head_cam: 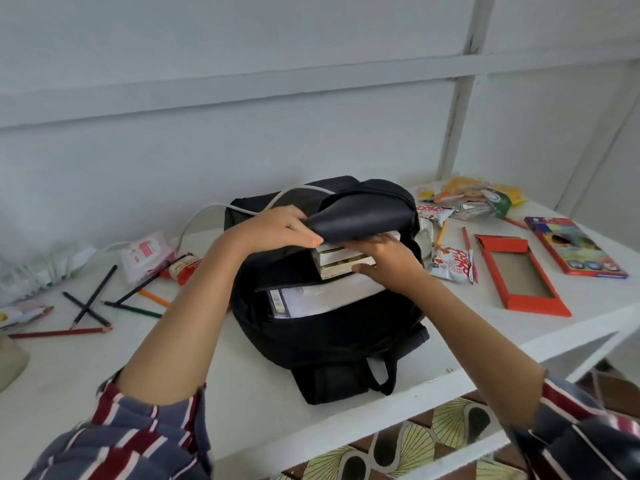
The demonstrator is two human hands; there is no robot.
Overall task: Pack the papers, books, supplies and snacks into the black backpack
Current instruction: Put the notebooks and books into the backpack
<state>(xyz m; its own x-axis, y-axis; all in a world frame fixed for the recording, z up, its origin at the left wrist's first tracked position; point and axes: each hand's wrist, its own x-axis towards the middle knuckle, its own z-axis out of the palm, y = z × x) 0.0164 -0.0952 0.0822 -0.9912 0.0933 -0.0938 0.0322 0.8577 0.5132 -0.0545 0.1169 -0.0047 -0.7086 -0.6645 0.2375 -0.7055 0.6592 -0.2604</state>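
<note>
The black backpack [329, 337] lies on the white table [242, 403], its main compartment open toward me. My left hand [277, 230] grips the black top flap [363, 216] and holds it up. My right hand [384, 261] is closed on a small stack of books [334, 263] at the mouth of the opening. White papers [311, 299] lie inside, below the books. Snack packets [450, 263] and more snack packets [478, 199] lie to the right of the bag.
Loose pencils [93, 299] and a pink tissue pack [145, 252] lie at the left. A red cardboard tray [516, 278] and a coloured pencil box [575, 247] lie at the right. A white cable [207, 216] runs behind the bag. The table's front edge is close to me.
</note>
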